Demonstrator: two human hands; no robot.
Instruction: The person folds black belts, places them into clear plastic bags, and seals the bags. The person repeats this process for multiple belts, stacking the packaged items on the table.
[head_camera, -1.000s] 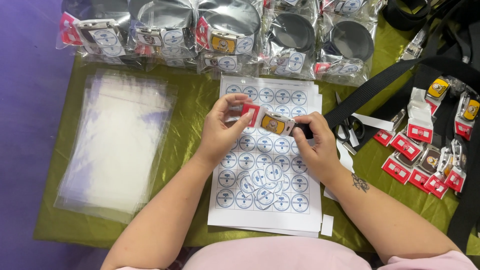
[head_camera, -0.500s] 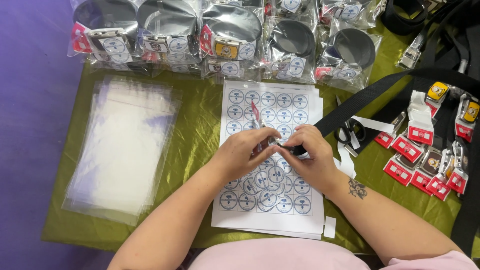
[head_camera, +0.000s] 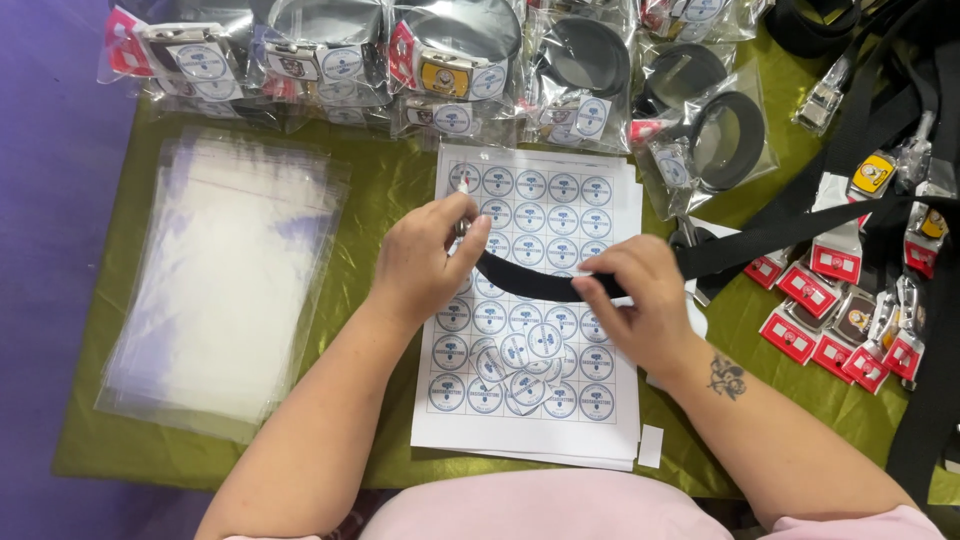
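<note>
Over the white sheet of round blue stickers (head_camera: 530, 190), the left hand (head_camera: 425, 262) pinches the black woven strap (head_camera: 525, 283) end; the right hand (head_camera: 640, 305), palm down, fingers curled, grips it.

**Concealed and cut-off items**

Your left hand (head_camera: 425, 262) covers the buckle end of the black belt (head_camera: 530, 285); what your fingers pinch there cannot be made out. Your right hand (head_camera: 640, 305) hides the strap beneath it. The bagged belts (head_camera: 440, 60) along the top are cut by the frame edge. At the right edge, the loose straps (head_camera: 925, 400) run out of frame. Print on the sticker sheet (head_camera: 530, 440) is too small to tell.
</note>
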